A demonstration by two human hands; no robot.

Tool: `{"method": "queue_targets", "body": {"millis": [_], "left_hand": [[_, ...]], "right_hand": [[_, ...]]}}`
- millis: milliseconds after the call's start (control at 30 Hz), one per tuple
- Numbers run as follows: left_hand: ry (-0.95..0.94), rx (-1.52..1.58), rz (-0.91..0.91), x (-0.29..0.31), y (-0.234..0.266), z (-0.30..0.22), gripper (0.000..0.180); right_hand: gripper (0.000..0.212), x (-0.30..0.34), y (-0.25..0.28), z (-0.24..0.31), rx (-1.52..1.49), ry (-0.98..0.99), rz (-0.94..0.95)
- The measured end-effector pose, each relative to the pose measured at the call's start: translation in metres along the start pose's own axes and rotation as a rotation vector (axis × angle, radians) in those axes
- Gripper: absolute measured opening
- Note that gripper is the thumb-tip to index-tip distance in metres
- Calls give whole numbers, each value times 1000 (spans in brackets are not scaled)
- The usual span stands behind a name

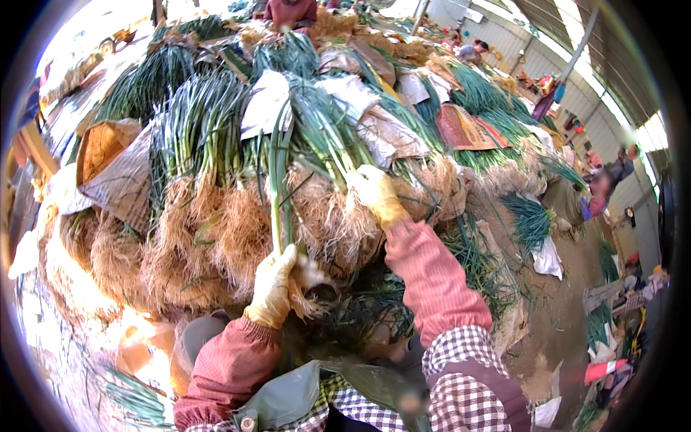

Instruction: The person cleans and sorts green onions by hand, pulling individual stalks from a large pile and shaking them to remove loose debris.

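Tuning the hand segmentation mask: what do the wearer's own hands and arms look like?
Left hand and right hand: pale yellow gloves, creased. Forearms: dusty red-pink oversleeves, wrinkled, the right one gathered near the elbow. Above that on the right arm, a dark-and-white checked sleeve with a plain purplish-brown section. No cables visible on either arm.

Glare bleaches the left — straight lines bow, corners fall black.

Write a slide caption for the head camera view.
Gloved left hand holds long green stalks while the gloved right hand touches a heap of rooted bundles.
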State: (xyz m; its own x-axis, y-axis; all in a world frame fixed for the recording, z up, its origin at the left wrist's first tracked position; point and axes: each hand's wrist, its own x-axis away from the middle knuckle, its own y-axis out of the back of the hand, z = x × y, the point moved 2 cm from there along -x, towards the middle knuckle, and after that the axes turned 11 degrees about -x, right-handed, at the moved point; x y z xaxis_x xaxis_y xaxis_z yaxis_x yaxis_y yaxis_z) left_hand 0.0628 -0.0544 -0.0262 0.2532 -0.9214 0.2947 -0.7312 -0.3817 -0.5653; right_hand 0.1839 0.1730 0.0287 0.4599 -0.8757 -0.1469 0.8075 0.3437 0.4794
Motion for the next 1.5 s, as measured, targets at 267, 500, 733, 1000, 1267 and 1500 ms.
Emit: {"method": "queue_targets", "body": {"millis": [267,500,733,1000,1267,1500], "left_hand": [[7,2,-37,-6,-9,21,18],[-182,-160,-27,-4,-5,25,18],[-90,-115,-80,0,-7,34,18],[-123,-30,-2,6,-15,24,22],[-259,-256,-100,35,-18,21,22],[-154,-257,-117,27,-18,27,21]], "right_hand": [[32,102,-65,15,-40,269,-26],[36,98,-69,32,-344,52,414],[14,163,-59,20,-84,456,-62],[26,136,-76,1,-611,9,105],[27,11,-39,64,519,230,-326],[14,-80,96,46,-65,305,-473]]}}
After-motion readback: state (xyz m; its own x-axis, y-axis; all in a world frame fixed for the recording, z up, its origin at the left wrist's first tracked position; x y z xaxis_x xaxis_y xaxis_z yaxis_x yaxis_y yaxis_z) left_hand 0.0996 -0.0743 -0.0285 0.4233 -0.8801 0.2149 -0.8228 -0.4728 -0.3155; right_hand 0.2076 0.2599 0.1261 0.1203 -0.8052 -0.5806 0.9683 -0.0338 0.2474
